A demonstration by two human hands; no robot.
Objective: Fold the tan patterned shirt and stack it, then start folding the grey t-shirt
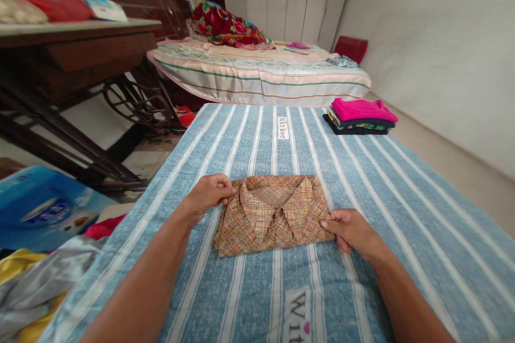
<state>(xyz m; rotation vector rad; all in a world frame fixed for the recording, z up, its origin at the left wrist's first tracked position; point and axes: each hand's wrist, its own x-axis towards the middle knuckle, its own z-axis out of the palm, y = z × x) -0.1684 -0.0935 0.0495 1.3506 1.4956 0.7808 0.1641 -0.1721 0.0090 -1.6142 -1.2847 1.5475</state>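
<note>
Folded brown plaid shirt [277, 233], held at both sides on blue-and-white striped sheet [257, 305].
Left hand [211, 193] pinches the upper-left corner; right hand [350, 230] grips the right edge near the lower corner. Step appears to be squaring the fold; next move likely calls for even, light tension. Coarse-looking weave, broad pointed collar [257, 214], flat, slightly skewed rectangle.

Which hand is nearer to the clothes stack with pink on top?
Right. The right hand is at the right edge of the plaid garment, on the near side of the clothes stack; the left hand is at the garment's upper left corner, farther away leftward.
</note>
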